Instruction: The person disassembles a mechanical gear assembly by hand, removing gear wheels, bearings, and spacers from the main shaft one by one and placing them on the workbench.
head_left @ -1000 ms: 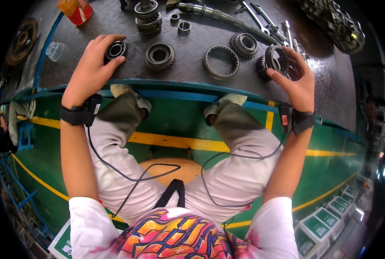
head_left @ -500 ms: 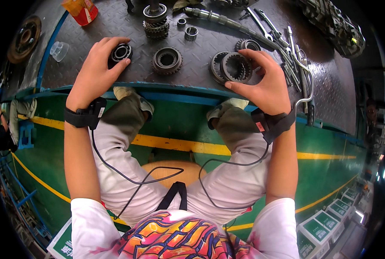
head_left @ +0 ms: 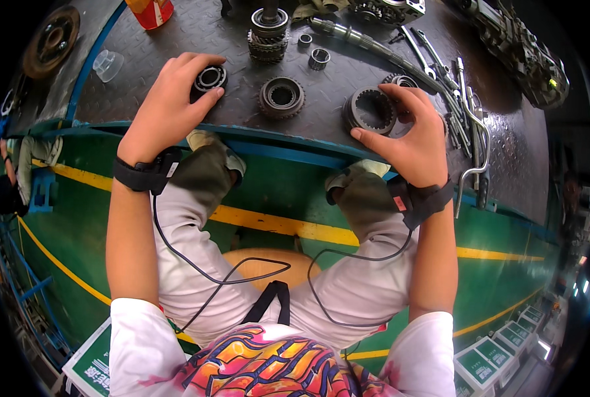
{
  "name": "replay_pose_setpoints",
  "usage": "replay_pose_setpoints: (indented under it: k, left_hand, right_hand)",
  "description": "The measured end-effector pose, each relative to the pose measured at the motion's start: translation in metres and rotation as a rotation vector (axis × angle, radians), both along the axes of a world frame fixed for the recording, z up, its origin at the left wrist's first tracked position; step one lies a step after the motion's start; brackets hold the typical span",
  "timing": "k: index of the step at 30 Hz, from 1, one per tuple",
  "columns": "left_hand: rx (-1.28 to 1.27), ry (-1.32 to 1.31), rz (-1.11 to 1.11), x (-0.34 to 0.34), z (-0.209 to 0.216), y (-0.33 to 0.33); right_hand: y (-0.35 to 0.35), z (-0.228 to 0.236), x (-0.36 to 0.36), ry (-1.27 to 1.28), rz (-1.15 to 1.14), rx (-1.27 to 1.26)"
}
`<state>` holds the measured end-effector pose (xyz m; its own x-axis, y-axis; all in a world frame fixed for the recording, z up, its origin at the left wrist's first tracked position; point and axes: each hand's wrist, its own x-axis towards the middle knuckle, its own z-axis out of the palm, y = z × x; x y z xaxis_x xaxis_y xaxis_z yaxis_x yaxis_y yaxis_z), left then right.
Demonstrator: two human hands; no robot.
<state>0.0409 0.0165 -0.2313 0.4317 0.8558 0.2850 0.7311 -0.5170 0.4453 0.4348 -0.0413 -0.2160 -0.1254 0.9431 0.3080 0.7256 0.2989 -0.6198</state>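
Observation:
My left hand (head_left: 179,99) is closed around a small ball bearing (head_left: 210,79) at the left of the bench, with thumb and fingers at its sides. Over on the right, my right hand (head_left: 411,129) grips a dark steel toothed ring (head_left: 391,112) between thumb and fingers. This ring lies mostly over another round part, whose edge shows at its left; whether they touch cannot be told. Between my hands a gear with a splined bore (head_left: 282,97) lies flat. Another gear (head_left: 401,81) sits just behind my right fingers, partly covered.
On the steel bench (head_left: 176,40) stand a gear stack (head_left: 267,40), two small rings and a long splined shaft (head_left: 364,46). Wrenches (head_left: 450,86) and a bent bar (head_left: 483,149) lie right, a gearbox housing (head_left: 520,56) beyond. A plastic cup (head_left: 108,66) is at left.
My right hand has brought the toothed ring left over the round part beside it, so the two now overlap more. My left hand stays at the bearing. The whole view has shifted slightly.

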Motion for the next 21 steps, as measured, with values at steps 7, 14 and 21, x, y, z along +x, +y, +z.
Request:
replay_pose_setpoints:
  k: [7,14,21]
  left_hand:
    - [0.003,0.004,-0.015,0.003,0.000,0.002]
    - [-0.040,-0.064,-0.014,0.004,0.004,-0.004]
    - [-0.037,-0.054,0.011,-0.005,0.010,-0.006]
  right_hand:
    - [-0.004,0.005,-0.043,0.022,0.148,-0.015]
    - [0.000,0.011,-0.026,-0.014,0.071,-0.011]
    - [0.024,0.003,0.048,-0.074,-0.304,0.150]
